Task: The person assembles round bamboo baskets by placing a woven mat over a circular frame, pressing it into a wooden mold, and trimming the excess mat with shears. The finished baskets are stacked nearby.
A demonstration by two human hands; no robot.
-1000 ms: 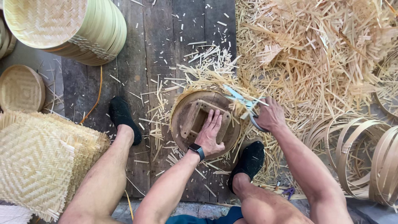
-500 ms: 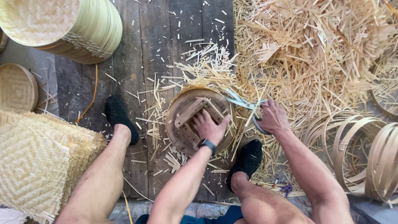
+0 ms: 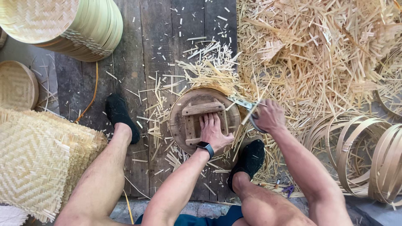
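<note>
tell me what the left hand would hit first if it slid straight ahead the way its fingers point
The left hand lies flat on the round wooden form, fingers pointing up the picture. Straight ahead it would likely meet the wooden crossbar just past the fingertips, though they may already touch it.

Lighting: even, soft daylight; no glare.
Shadows were faint; focus was sharp throughout, with slight wide-angle bending at edges.

Round form (image 3: 184, 125) between shoes (image 3: 121, 115)
</note>
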